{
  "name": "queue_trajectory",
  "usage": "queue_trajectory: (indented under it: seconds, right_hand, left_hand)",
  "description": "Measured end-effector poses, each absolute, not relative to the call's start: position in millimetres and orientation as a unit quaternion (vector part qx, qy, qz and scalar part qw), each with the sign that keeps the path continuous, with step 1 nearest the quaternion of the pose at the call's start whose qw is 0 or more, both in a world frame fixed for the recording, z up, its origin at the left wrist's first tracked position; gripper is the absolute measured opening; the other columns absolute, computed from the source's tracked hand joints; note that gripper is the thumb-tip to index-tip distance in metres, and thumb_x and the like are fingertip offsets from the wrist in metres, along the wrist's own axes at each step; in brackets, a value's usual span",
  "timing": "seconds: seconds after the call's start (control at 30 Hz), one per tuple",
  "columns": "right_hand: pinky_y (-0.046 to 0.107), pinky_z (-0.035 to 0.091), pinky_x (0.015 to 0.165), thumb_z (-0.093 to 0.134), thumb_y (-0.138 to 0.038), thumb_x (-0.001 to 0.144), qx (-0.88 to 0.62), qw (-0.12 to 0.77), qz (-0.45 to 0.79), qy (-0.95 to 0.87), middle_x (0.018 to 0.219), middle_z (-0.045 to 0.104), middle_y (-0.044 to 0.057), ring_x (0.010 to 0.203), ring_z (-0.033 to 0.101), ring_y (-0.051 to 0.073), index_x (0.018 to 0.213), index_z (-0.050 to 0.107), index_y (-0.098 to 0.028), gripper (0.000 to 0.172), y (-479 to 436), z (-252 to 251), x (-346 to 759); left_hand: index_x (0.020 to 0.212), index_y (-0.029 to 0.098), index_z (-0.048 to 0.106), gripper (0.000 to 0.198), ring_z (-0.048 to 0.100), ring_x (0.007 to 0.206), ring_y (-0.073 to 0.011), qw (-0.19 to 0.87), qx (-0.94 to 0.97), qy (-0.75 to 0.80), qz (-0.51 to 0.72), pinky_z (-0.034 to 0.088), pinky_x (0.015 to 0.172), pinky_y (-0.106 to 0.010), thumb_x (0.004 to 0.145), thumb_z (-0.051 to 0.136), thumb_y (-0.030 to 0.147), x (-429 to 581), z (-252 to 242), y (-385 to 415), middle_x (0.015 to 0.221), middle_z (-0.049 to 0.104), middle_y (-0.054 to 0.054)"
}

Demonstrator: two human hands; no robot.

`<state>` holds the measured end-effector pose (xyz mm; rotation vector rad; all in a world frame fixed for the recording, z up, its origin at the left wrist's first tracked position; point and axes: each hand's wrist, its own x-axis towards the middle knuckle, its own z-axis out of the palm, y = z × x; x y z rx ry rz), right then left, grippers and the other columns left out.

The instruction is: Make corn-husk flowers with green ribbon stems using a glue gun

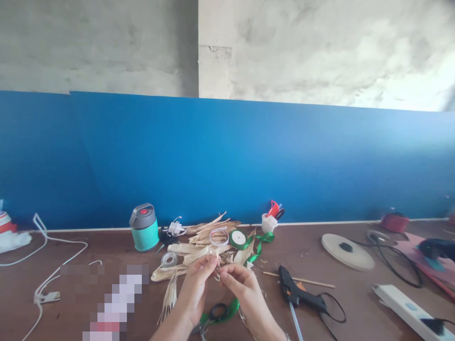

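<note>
My left hand (198, 280) and my right hand (242, 288) meet close together above the table, fingers pinched. Between their fingertips is a thin pale strip of corn husk (218, 273), partly hidden by the fingers. Dried corn husks (195, 251) lie spread just beyond the hands. Among them are a clear ring-shaped roll (219, 230), a roll of clear tape (168, 259) and a spool of green ribbon (238, 238), its loose end trailing right. Below my wrists lie scissors (218, 311) with a dark handle, partly covered, beside something green.
A black glue gun (300, 294) with a glue stick lies to the right, by a wooden stick (305, 279). Farther right are a round pale lid (347, 252) and a power strip (408, 308). A teal jar (145, 234) and a pen cup (269, 222) stand before the blue partition (249, 161).
</note>
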<state>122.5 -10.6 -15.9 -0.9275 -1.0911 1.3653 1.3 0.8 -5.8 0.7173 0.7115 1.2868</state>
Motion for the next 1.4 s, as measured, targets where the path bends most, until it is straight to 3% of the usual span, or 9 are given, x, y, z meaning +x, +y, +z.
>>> queue_trajectory:
  seconds: [0.5,0.83,1.13,1.4]
  right_hand:
    - [0.017,0.031,0.052,0.076,-0.036,0.068,-0.329,0.522,0.682,-0.393,0.057,0.056,-0.001,0.054,0.041,0.008,0.071,0.066,-0.013,0.025,-12,-15,123]
    - [0.02,0.032,0.051,0.079,-0.044,0.059,-0.416,0.563,0.568,-0.433,0.056,0.056,-0.001,0.054,0.043,0.01,0.061,0.063,-0.015,0.033,-14,-14,121]
    - [0.018,0.031,0.053,0.078,-0.034,0.064,-0.278,0.516,0.726,-0.359,0.055,0.05,-0.003,0.052,0.037,0.008,0.071,0.067,-0.013,0.026,-15,-10,120]
    - [0.02,0.034,0.055,0.075,-0.042,0.067,-0.386,0.556,0.598,-0.43,0.055,0.056,-0.001,0.056,0.044,0.01,0.062,0.063,-0.014,0.03,-13,-10,122]
  left_hand:
    - [0.056,0.015,0.061,0.026,0.045,0.062,-0.0127,0.63,0.379,0.343,0.584,0.036,0.062,-0.024,0.07,0.071,0.035,2,2,-4,0.058,0.054,0.001]
    - [0.057,0.018,0.065,0.021,0.048,0.071,-0.0165,0.56,0.423,0.397,0.591,0.036,0.068,-0.024,0.066,0.073,0.035,1,1,-2,0.067,0.057,0.0]
    - [0.052,0.018,0.063,0.024,0.048,0.071,-0.0179,0.552,0.42,0.392,0.604,0.035,0.072,-0.026,0.065,0.074,0.034,1,9,-6,0.066,0.057,-0.001]
    - [0.058,0.015,0.065,0.023,0.048,0.063,-0.0149,0.62,0.381,0.357,0.585,0.037,0.063,-0.026,0.065,0.074,0.035,3,7,-6,0.063,0.057,0.0]
